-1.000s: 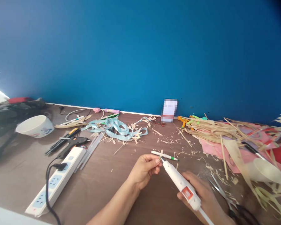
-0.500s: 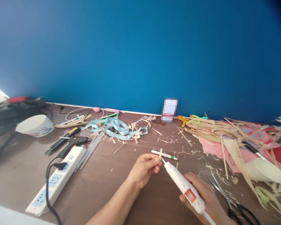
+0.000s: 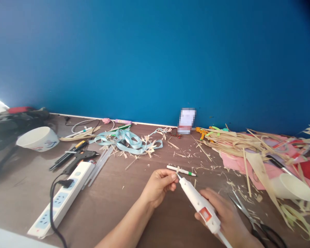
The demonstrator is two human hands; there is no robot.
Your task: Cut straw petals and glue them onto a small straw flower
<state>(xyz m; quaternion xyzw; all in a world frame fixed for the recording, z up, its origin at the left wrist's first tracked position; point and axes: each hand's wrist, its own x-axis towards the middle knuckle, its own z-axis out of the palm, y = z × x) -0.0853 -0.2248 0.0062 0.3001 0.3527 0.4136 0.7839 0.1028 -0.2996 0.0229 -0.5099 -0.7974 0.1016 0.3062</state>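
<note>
On the littered brown table (image 3: 134, 206), at six o'clock, the left hand (image 3: 158, 186) pinches a small straw piece (image 3: 177, 171); the right hand (image 3: 226, 215) grips a white glue gun (image 3: 198, 201), nozzle touching it, gluing apparently underway.

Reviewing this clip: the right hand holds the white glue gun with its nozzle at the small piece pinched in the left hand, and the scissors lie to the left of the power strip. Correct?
Not quite. The head view shows the scissors lying on the right, beside the right hand, far from the power strip. The rest holds: the right hand grips the white glue gun, its nozzle at the small piece pinched by the left hand.
</note>
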